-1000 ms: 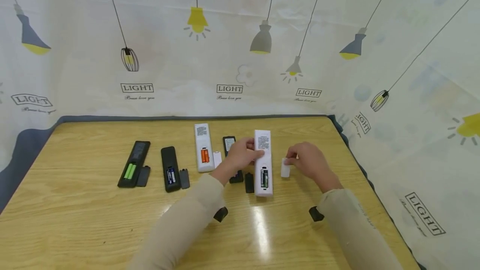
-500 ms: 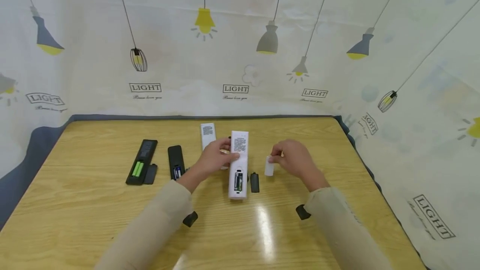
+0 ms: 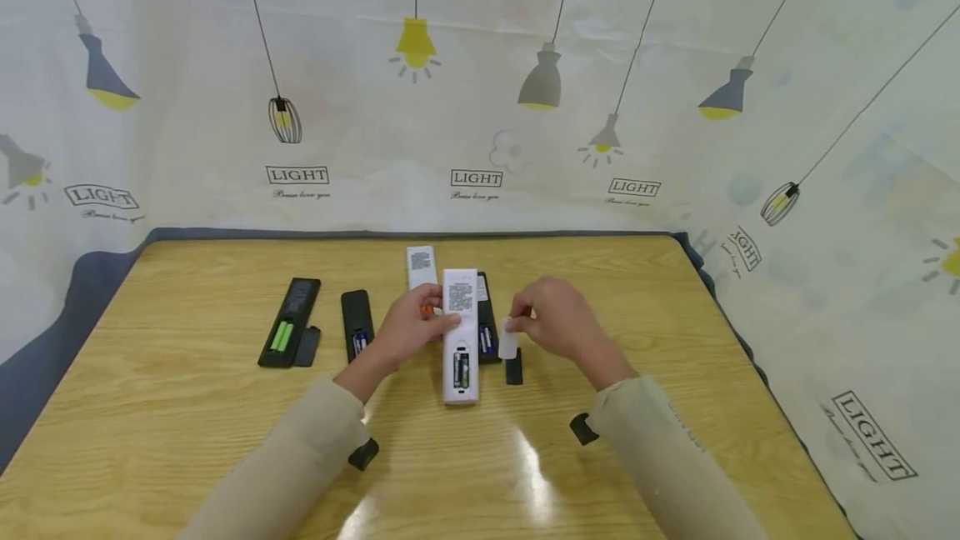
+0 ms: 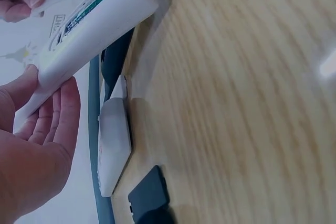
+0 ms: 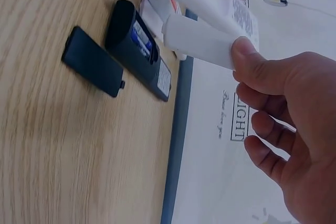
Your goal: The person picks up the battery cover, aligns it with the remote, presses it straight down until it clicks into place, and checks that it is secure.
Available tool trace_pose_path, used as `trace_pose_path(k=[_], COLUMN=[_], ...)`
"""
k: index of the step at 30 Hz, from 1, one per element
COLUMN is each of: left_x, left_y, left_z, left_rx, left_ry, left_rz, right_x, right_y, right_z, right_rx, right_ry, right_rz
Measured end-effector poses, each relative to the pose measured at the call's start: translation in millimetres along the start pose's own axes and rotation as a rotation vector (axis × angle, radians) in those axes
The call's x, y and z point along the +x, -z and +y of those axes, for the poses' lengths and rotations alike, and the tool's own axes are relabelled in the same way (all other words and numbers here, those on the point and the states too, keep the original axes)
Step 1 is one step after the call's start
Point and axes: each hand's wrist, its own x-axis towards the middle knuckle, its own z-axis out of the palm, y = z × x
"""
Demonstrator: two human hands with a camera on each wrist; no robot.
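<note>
My left hand (image 3: pixel 407 325) grips a white remote control (image 3: pixel 461 332) by its upper part, thumb on the back face and fingers behind. Its battery compartment faces up, uncovered, with batteries (image 3: pixel 461 370) inside. In the left wrist view the remote (image 4: pixel 100 30) is tilted and raised above the table. My right hand (image 3: pixel 558 319) pinches a small white battery cover (image 3: pixel 507 339) between thumb and fingers, just right of the remote. The right wrist view shows that cover (image 5: pixel 199 41) held by one end, close beside the remote.
Behind the held remote lie a black remote (image 3: pixel 486 332) with batteries showing and another white remote (image 3: pixel 421 265). A black cover (image 3: pixel 513 367) lies below the right hand. Further left are two black remotes, one (image 3: pixel 290 323) with green batteries and its cover (image 3: pixel 307 346) beside it.
The left hand has carried the white remote leftward, uncovering the black remote behind it. The right hand has brought the white cover left too, narrowing the gap to the remote.
</note>
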Motion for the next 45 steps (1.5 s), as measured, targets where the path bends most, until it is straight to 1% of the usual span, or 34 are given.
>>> trace_pose_path(k=[4,9,13,16,22,29,34,39,45], left_x=[0.3,-0.6,-1.5,-2.2,-3.1,-2.8,-3.9,-4.8,-4.6], left_y=[-1.2,-1.8,-1.2,-1.0,-1.1,-1.8,-2.6,-2.6,-2.6], left_z=[-4.5,-7.4,-9.5,-10.6,-12.3,-13.0,-11.6,-9.9,-10.5], left_rx=[0.029,0.018,0.009,0.006,0.003,-0.002,0.005,-0.009,0.000], left_ry=[-0.015,-0.016,-0.015,-0.022,-0.034,-0.028,-0.024,-0.035,-0.044], left_rz=[0.028,0.040,0.042,0.044,0.049,0.046,0.046,0.035,0.039], right_x=[0,-1,-1,1,7,10,9,6,5], right_y=[-3.0,-9.6,-14.5,-17.5,-21.0,-27.8,-33.7,-39.9,-44.7], right_z=[-9,-20,-30,-37,-47,-52,-52,-52,-52], right_rx=[-0.004,0.000,-0.021,-0.034,-0.025,-0.027,-0.042,-0.069,-0.102], right_ry=[0.060,0.127,0.131,0.111,0.111,0.147,0.176,0.218,0.223], right_rz=[0.010,0.038,0.028,0.010,-0.021,-0.028,0.005,0.029,0.040])
